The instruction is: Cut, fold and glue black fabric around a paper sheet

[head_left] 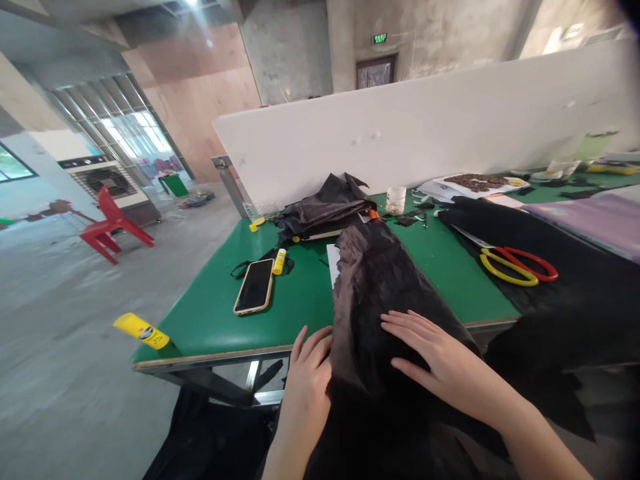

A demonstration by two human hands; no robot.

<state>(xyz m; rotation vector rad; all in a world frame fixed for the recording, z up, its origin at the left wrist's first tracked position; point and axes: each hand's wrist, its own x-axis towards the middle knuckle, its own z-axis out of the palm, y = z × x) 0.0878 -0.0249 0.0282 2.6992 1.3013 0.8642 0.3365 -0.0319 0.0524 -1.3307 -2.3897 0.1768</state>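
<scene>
On the green table (300,300) my left hand (307,380) and right hand (440,360) press flat, fingers released, smoothing black fabric (380,287); next needs an even stroke outward.

Head camera looks forward and down, close over the green table (300,300).

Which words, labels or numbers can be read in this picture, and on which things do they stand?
None can be read.
Green exit sign above the door: characters too blurred.
Yellow tube at the table corner: dark label, print too small.
Small yellow glue stick beside the phone: no legible text.
</scene>
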